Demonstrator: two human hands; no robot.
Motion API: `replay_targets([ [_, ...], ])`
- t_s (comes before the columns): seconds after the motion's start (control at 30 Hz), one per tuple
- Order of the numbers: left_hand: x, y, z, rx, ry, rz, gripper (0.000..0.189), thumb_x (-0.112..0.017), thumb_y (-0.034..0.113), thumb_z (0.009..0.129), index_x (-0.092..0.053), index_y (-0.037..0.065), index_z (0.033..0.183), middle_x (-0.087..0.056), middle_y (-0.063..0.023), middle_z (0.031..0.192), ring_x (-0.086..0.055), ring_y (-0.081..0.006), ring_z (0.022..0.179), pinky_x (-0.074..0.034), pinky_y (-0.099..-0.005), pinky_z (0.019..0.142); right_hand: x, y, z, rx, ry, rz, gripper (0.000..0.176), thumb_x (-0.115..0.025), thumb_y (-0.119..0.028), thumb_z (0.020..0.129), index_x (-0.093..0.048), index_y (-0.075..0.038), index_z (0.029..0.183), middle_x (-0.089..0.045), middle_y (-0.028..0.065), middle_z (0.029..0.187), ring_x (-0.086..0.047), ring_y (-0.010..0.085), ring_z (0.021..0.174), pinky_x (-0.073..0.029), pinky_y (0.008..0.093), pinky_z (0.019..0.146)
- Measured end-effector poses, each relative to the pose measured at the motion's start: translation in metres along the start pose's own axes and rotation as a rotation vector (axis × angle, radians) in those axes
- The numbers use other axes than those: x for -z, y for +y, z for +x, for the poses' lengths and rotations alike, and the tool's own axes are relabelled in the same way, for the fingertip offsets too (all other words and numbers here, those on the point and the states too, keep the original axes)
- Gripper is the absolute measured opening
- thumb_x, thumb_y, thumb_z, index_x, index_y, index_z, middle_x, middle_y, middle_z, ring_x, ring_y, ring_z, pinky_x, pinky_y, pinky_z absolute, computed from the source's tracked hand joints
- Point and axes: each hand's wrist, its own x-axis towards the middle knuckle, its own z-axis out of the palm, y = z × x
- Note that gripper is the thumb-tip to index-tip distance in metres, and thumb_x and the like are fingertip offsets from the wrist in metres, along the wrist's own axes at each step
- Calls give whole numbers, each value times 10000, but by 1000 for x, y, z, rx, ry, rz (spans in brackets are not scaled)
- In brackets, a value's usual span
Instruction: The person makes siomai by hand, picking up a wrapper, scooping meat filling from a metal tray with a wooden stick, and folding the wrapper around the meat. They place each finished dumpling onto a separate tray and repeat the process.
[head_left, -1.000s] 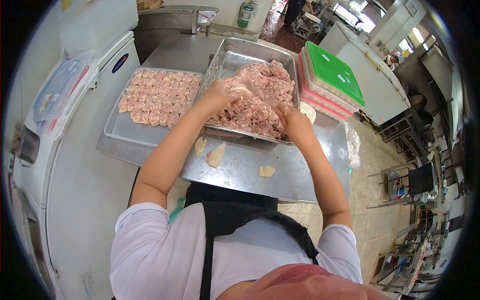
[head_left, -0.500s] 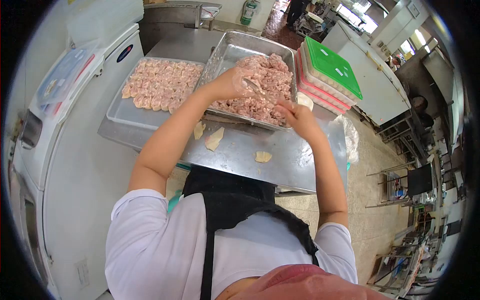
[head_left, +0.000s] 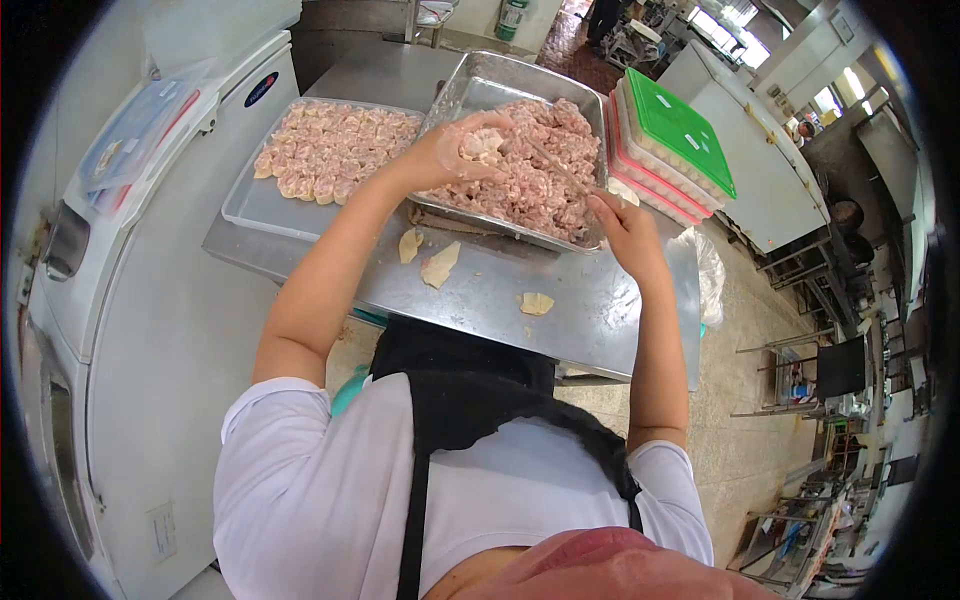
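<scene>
Observed at my end of the feed: the left hand [head_left: 445, 160] has turned its palm side further into view, and a pale, meat-topped portion [head_left: 482, 146] shows in its hold. Its fingers are curved and partly spread around that portion, not pressed together.

The right hand [head_left: 628, 232] has its fingers closed on the end of a slim tool [head_left: 560, 169]. The tool's far end has drawn off from the left hand and lies over the minced meat [head_left: 540, 200]; whether it touches the meat, I cannot tell. In my judgement the portion is therefore free of the tool and its surface can be checked.

The meat fills much of the metal pan [head_left: 487, 94], whose far left part shows bare metal. Left of the pan, the plastic tray [head_left: 285, 212] bears close rows of filled pieces [head_left: 335, 150]. Three pale wrapper scraps [head_left: 440, 265] lie apart on the metal counter [head_left: 600, 320], nearer to me than the pan. Stacked containers with a green lid [head_left: 675, 125] stand just right of the pan.
</scene>
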Motion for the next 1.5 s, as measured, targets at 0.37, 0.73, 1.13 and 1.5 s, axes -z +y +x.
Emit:
replay_targets([
  [0.37, 6, -22, -6, 255, -135, -71, 524, -794, 244, 738, -590, 54, 1181, -673, -96, 1043, -631, -173, 960, -483, -291, 813, -13, -55, 15, 333, 82, -308, 198, -613, -293, 888, -684, -165, 1021, -613, 97, 766, -631, 302, 713, -491, 403, 575],
  [0.73, 15, -19, -17, 206, 18, 100, 366, -809, 252, 724, -648, 64, 994, -667, -55, 993, -610, -166, 875, -466, -297, 811, -41, -42, 34, 281, -201, -63, 278, -558, -269, 928, -626, -91, 1130, -634, 182, 926, -624, 364, 846, -496, 442, 719],
  [1.13, 170, -72, -158, 776, 415, 569, 429, -755, 201, 734, -621, 67, 1118, -651, -115, 914, -616, -221, 751, -501, -349, 717, -76, 41, 34, 55, 50, -178, 248, -540, -259, 942, -652, -69, 1054, -653, 192, 947, -627, 358, 874, -484, 399, 754],
  [1.5, 178, -112, -187, 854, 503, 769, 784, -716, 148, 774, -323, 116, 1451, -642, -108, 833, -618, -209, 710, -495, -324, 677, -70, 54, 44, -24, -70, -277, 284, -508, -297, 961, -645, -60, 1037, -650, 178, 932, -624, 353, 859, -480, 394, 742],
])
